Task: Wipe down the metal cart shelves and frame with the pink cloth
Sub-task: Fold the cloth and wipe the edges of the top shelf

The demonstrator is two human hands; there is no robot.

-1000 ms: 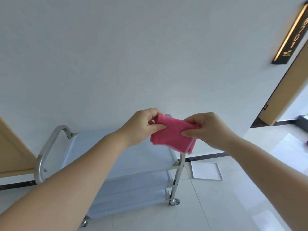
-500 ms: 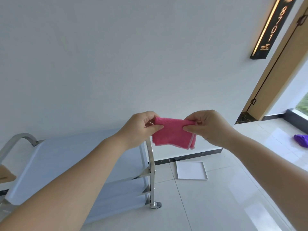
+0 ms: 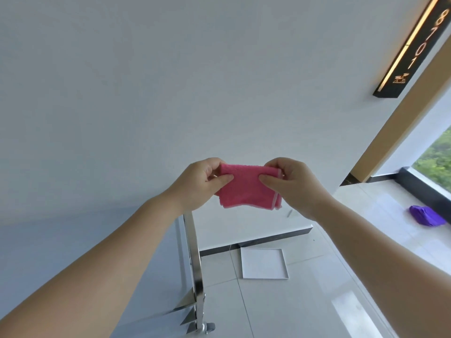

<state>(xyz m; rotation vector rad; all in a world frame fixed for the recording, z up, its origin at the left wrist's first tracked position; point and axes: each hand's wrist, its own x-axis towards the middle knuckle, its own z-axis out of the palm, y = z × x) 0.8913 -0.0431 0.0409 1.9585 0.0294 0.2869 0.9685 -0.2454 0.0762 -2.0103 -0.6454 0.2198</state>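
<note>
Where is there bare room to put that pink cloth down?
The cart's top shelf, left of the post, is bare where it shows. So are the floor tiles between the white tray and the purple cloth. Tightest between post and tray.

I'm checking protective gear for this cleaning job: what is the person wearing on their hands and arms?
Nothing that shows. The left hand and right hand are bare, with no gloves, and no ring shows on the fingers in view. The left forearm and right forearm are bare to the picture's edge: no sleeve, watch or wristband.
</note>
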